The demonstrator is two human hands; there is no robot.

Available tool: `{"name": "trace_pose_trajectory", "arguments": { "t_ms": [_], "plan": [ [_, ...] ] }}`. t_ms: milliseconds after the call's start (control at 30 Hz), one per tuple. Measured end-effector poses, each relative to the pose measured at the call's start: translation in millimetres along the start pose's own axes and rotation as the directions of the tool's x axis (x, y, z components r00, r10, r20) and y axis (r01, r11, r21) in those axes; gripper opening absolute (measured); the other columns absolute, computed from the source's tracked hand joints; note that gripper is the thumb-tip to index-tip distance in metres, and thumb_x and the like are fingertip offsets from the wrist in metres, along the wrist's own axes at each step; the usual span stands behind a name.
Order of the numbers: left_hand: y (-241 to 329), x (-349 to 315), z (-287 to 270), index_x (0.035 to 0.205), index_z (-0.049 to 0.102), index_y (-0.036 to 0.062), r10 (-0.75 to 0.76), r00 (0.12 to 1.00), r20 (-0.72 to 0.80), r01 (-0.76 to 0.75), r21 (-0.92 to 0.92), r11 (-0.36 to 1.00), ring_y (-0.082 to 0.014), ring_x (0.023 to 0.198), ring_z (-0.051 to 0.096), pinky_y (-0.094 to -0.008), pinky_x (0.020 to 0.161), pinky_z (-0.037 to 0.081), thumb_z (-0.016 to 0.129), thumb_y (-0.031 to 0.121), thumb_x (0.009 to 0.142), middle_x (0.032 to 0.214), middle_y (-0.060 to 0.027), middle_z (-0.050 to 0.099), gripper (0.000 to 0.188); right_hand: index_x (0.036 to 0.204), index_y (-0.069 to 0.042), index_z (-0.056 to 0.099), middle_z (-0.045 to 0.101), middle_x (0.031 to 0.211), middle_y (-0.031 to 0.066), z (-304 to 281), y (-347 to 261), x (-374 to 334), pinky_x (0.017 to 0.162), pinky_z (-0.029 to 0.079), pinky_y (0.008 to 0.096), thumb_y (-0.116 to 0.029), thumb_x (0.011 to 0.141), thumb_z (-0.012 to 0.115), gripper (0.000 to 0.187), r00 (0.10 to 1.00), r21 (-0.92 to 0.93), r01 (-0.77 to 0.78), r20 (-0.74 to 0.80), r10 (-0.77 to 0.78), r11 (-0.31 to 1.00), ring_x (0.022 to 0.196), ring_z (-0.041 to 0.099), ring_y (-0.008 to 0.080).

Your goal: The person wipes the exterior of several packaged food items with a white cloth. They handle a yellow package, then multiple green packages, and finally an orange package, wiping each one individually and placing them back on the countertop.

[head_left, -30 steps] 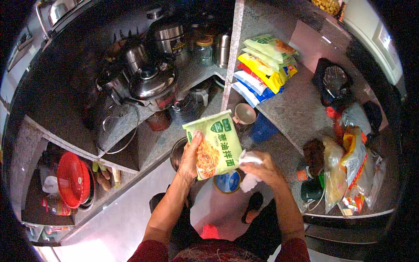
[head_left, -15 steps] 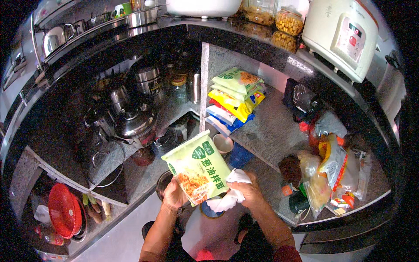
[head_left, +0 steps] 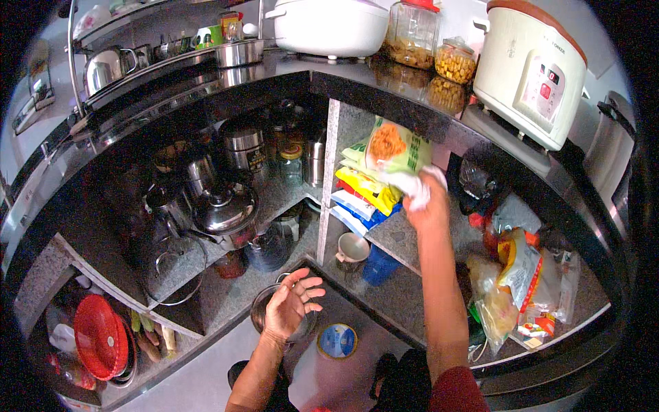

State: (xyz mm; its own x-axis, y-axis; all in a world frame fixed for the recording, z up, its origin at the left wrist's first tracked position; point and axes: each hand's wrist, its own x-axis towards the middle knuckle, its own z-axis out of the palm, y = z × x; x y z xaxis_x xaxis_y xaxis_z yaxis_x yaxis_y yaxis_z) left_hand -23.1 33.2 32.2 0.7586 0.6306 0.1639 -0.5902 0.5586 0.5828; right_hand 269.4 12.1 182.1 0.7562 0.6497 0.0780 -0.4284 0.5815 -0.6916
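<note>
My right hand reaches into the shelf, its fingers closed round a crumpled white cloth and a light green noodle packet. Motion smears the cloth and part of the hand. The packet is tilted up over a stack of packets, among them a yellow packet with white and blue ones lower down. Whether it touches the stack I cannot tell. My left hand, empty with its fingers spread, hovers above a metal pot at the floor of the cabinet.
A lidded steel pot and flasks fill the left shelf. Bagged food lies on the right. A white bowl and blue container stand below the stack. The dark countertop overhangs, bearing a cream cooker. A red basket sits lower left.
The noodle packet has gone from between both hands, up and away to the stack, carried by my right hand with the cloth. My left hand has let go and opened.
</note>
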Motion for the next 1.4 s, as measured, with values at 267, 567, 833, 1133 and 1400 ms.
{"name": "trace_pose_trajectory", "arguments": {
  "t_ms": [267,567,833,1133,1400],
  "plan": [
    [-3.6,4.5,2.9,0.122,0.044,0.0068,-0.003,1.0,0.016,0.005,-0.095,0.995,-0.0302,0.099,0.056,-0.0431,0.074,0.05,0.056,0.04,0.08,0.115,-0.0169,0.054,0.055,0.095,-0.024,0.054,0.059,0.082,-0.0005,31.5,22.1,108.7,0.041,0.038,0.0315,-0.015,0.075,0.059,0.022,0.963,-0.09,0.063,-0.255,-0.084,0.994,0.066,0.058,0.0192],
    [5.9,-4.4,-4.2,0.118,0.048,0.0065,0.013,1.0,-0.028,-0.015,-0.077,0.997,-0.0289,0.098,0.057,-0.0421,0.074,0.05,0.053,0.04,0.082,0.113,-0.0154,0.055,0.049,0.106,-0.011,0.055,0.06,0.09,0.0081,28.2,42.4,86.7,0.058,0.047,0.0405,-0.02,0.072,0.067,0.037,0.955,-0.608,0.076,-0.182,-0.232,0.79,0.077,0.059,0.0239],
    [0.0,-3.0,-3.8,0.112,0.051,0.0073,-0.04,0.994,-0.101,0.023,-0.161,0.987,-0.0257,0.092,0.058,-0.0386,0.07,0.05,0.055,0.039,0.081,0.107,-0.0129,0.058,0.044,0.084,0.0,0.064,0.066,0.08,0.0156,19.8,20.1,86.9,0.067,0.049,0.0354,-0.021,0.066,0.064,0.028,0.93,-0.951,0.284,0.243,-0.276,0.121,0.073,0.063,0.0272],
    [-3.7,1.8,1.9,0.111,0.053,0.0065,-0.054,0.994,-0.098,0.04,-0.133,0.99,-0.0261,0.09,0.059,-0.0394,0.069,0.05,0.054,0.039,0.082,0.105,-0.0128,0.059,0.044,0.107,-0.001,0.059,0.057,0.108,0.0242,52.2,-7.0,59.9,0.086,0.044,0.0353,-0.035,0.064,0.062,0.054,0.975,-0.969,0.194,0.208,-0.077,-0.153,0.098,0.058,0.0335],
    [-11.2,5.2,-3.1,0.11,0.053,0.0079,-0.083,0.988,-0.131,0.067,-0.124,0.99,-0.0257,0.088,0.06,-0.0399,0.064,0.051,0.047,0.042,0.086,0.104,-0.0111,0.06,0.042,0.099,0.0,0.055,0.06,0.086,0.0247,26.2,2.8,-29.5,0.072,0.046,0.0444,-0.03,0.071,0.062,0.042,0.882,-0.904,0.411,0.364,-0.299,0.113,0.083,0.059,0.0387]
  ]
}}
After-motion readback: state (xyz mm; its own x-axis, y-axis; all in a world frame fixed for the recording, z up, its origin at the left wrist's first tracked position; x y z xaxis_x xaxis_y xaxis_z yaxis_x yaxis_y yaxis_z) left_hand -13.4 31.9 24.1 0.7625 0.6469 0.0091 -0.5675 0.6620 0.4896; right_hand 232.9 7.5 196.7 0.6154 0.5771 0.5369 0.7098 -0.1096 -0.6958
